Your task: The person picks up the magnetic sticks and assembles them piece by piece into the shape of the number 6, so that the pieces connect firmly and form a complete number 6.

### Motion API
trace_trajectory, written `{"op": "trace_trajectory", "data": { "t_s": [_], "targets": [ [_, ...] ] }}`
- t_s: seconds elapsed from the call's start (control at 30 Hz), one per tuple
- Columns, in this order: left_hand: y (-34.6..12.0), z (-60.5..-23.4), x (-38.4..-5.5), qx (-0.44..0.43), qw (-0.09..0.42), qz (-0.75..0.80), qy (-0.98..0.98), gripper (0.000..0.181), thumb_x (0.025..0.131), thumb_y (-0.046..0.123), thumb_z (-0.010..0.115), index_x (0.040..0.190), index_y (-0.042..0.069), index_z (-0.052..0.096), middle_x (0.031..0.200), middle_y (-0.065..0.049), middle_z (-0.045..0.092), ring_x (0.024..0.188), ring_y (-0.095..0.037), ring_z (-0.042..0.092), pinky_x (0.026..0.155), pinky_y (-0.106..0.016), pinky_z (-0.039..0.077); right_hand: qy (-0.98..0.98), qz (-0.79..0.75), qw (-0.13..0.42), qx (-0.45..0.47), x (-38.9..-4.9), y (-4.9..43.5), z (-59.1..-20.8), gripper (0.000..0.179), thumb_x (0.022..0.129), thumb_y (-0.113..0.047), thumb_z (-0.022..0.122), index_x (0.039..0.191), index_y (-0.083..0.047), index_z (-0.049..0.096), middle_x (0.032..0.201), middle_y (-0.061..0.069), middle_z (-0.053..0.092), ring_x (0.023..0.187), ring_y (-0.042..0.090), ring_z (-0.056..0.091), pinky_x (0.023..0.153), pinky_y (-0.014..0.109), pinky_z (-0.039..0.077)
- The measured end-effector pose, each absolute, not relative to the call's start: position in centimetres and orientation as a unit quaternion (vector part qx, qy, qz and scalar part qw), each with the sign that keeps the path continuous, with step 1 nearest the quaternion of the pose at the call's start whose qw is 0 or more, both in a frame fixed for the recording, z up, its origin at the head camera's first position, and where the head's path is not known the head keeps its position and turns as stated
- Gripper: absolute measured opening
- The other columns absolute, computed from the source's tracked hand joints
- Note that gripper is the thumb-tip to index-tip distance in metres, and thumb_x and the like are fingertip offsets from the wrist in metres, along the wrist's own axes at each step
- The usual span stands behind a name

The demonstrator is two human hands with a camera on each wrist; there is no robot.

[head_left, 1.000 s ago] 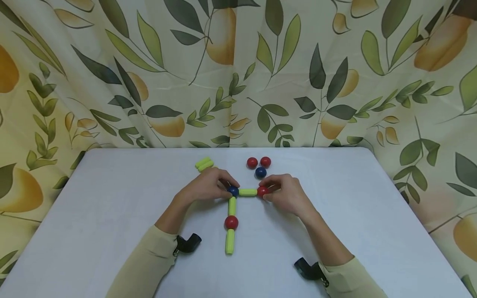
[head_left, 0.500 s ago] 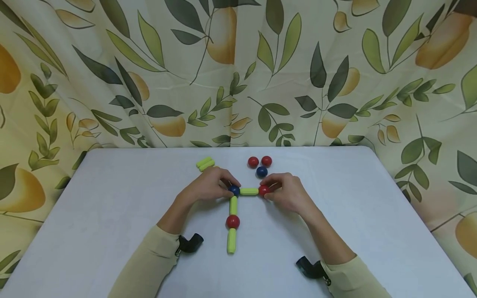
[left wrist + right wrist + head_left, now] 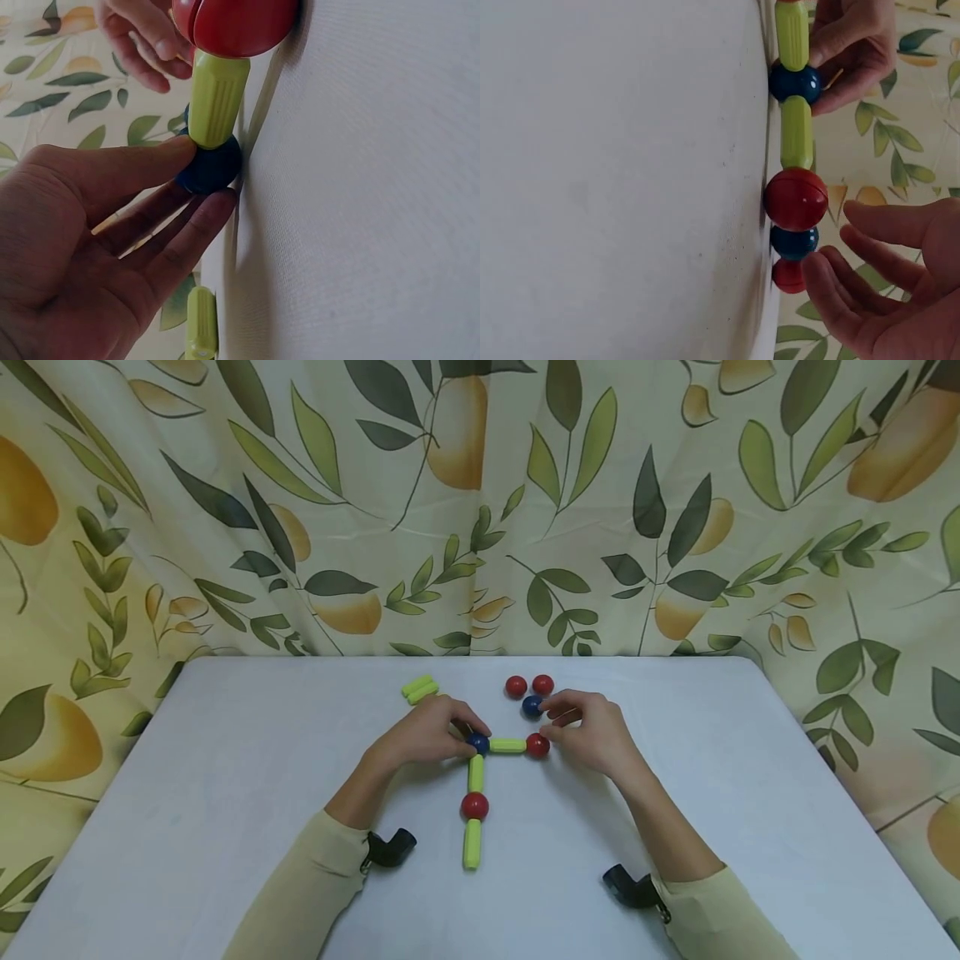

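My left hand [image 3: 420,732] pinches a blue ball [image 3: 478,743] between thumb and fingertips. From that ball one yellow-green rod [image 3: 507,746] runs right to a red ball [image 3: 537,745]. Another rod [image 3: 476,774] comes toward me to a second red ball [image 3: 475,806], with a further rod [image 3: 472,845] beyond it. Together they form a bent chain lying on the table. My right hand [image 3: 592,735] holds nothing, and in the right wrist view its fingers [image 3: 825,292] are spread just beside the red end ball. In the head view its forefinger is close to a loose blue ball [image 3: 532,707]; contact is unclear.
Two loose red balls, one at the left [image 3: 516,687] and one at the right [image 3: 543,685], lie behind the loose blue ball. Several yellow-green rods [image 3: 420,687] lie behind my left hand, partly hidden. A patterned curtain [image 3: 360,527] hangs behind the white table [image 3: 225,827].
My right hand has let go of the red end ball and shifted slightly up and away, toward the loose blue ball. My left hand keeps its pinch on the corner ball.
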State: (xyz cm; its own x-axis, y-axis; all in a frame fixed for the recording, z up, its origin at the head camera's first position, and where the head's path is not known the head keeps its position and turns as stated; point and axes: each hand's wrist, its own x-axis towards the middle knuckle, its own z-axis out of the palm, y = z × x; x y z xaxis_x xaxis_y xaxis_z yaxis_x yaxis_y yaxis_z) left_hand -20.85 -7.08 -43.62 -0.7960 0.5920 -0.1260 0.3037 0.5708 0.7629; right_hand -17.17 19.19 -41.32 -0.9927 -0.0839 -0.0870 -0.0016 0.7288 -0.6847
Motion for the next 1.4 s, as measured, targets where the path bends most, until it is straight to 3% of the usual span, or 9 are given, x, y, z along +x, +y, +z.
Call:
{"op": "trace_trajectory", "data": {
  "t_s": [0.2,0.43,0.97,1.4],
  "targets": [
    [-7.1,-43.6,-20.9,0.254,0.189,0.380,0.869,0.025,0.089,0.006,0.081,0.113,0.014,0.081,0.111,0.000,0.077,0.097,-0.012,0.069,0.087,-0.027,0.058,0.927,-0.369,0.055,-0.019,-18.7,19.0,-41.6,0.036,0.093,-0.014,0.077,0.128,-0.008,0.069,0.125,0.016,0.070,0.112,0.034,0.068,0.091,0.044,0.060],
    [-7.1,-43.5,-20.9,0.250,0.193,0.381,0.869,0.024,0.089,0.007,0.082,0.112,0.016,0.081,0.110,0.002,0.077,0.097,-0.012,0.069,0.087,-0.028,0.058,0.926,-0.370,0.071,-0.016,-19.7,18.8,-42.1,0.037,0.094,-0.014,0.076,0.130,-0.009,0.070,0.126,0.017,0.069,0.114,0.035,0.069,0.095,0.046,0.060],
    [-6.8,-43.5,-20.9,0.250,0.188,0.383,0.869,0.025,0.089,0.006,0.081,0.112,0.016,0.082,0.110,0.001,0.077,0.097,-0.012,0.069,0.088,-0.027,0.057,0.932,-0.357,0.063,-0.012,-20.2,18.4,-42.0,0.019,0.092,-0.011,0.078,0.110,-0.008,0.071,0.116,0.017,0.072,0.100,0.033,0.072,0.091,0.044,0.060],
    [-7.0,-43.4,-20.8,0.248,0.186,0.378,0.872,0.024,0.089,0.007,0.081,0.112,0.015,0.082,0.110,0.001,0.077,0.098,-0.012,0.069,0.090,-0.028,0.057,0.924,-0.375,0.069,-0.015,-19.9,19.0,-42.1,0.028,0.092,-0.014,0.078,0.119,-0.007,0.076,0.117,0.017,0.073,0.103,0.031,0.073,0.090,0.042,0.060]
  ]
}}
